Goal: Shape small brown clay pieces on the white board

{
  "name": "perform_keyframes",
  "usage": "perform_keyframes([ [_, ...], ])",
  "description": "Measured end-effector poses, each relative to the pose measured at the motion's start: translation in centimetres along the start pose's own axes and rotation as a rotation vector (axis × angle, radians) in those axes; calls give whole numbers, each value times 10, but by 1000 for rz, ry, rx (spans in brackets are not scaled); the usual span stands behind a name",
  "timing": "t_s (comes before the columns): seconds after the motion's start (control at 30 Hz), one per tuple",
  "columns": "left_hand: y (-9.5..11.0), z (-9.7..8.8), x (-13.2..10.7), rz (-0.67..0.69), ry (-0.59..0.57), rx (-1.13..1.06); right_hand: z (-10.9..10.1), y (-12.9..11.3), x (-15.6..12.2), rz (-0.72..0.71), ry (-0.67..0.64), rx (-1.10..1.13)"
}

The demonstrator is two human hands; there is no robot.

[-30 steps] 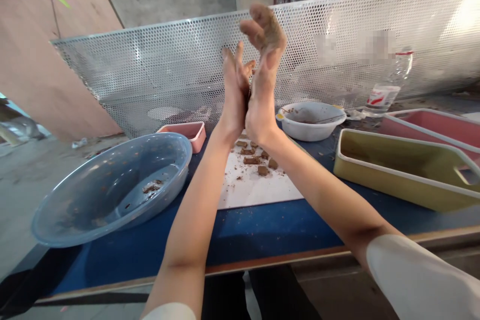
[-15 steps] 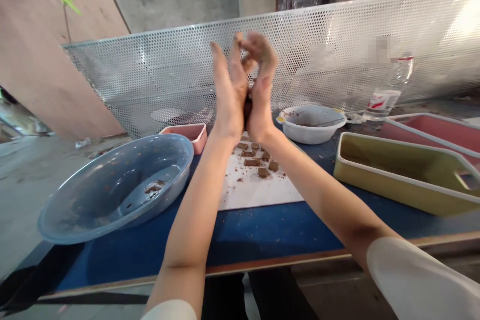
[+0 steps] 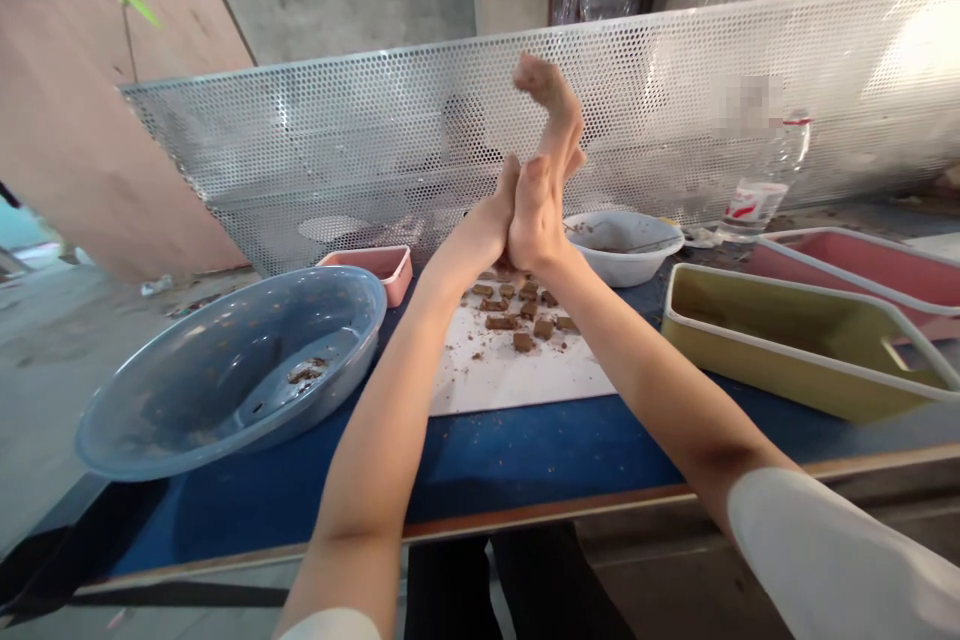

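Note:
My left hand (image 3: 480,225) and my right hand (image 3: 541,195) are pressed palm to palm, raised above a white board (image 3: 517,380). Both are smeared with brown dirt. The right hand's fingers reach up and curl a little at the tips; the left hand's fingers are mostly hidden behind it. Whatever lies between the palms is hidden now. Several small brown clay-like pieces (image 3: 523,320) lie on the board just under the hands, with crumbs around them.
A blue table (image 3: 525,465) carries a big blue basin (image 3: 352,305) at left, a small pink tray (image 3: 375,262), a white bowl (image 3: 626,255), an olive tray (image 3: 787,360) and a pink tray (image 3: 862,255) at right. A plastic bottle (image 3: 757,190) stands before a perforated metal screen (image 3: 322,140).
The palms have slid against each other: my left hand dropped lower, my right hand's fingers rose above it. A dark lump showed between the palms half a second ago.

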State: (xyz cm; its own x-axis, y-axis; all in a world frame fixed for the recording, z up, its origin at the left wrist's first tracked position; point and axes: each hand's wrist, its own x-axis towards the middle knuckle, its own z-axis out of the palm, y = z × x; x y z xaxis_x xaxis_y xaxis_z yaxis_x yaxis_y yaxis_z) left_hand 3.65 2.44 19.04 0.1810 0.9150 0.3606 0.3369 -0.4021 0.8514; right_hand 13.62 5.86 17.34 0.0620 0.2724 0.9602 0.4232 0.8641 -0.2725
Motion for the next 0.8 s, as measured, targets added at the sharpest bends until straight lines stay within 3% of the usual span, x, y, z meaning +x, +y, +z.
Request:
perform_keyframes([
  [0.07,-12,-5,-14,28,-47,100,-14,-6,-10,-40,-149,-72],
  [0.1,-19,-6,-22,31,-8,87,-22,-9,-17,-77,-245,-90],
  [0.23,-67,-2,-51,-98,-81,-193,-55,-13,-63,-200,-614,-120],
  [0.3,-100,2,-64,-137,-152,-346,-64,-5,-93,-186,-713,-175],
  [0.4,-144,6,-77,-185,-155,-453,-65,16,-140,-146,-738,-285],
  [0.47,-161,7,-83,-208,-203,-449,-63,29,-165,-72,-719,-302],
  [0.6,-166,8,-88,-172,-310,-416,-64,42,-190,-42,-752,-267],
  [0.8,-167,8,-88,-117,-364,-394,-73,43,-186,-133,-716,-195],
])
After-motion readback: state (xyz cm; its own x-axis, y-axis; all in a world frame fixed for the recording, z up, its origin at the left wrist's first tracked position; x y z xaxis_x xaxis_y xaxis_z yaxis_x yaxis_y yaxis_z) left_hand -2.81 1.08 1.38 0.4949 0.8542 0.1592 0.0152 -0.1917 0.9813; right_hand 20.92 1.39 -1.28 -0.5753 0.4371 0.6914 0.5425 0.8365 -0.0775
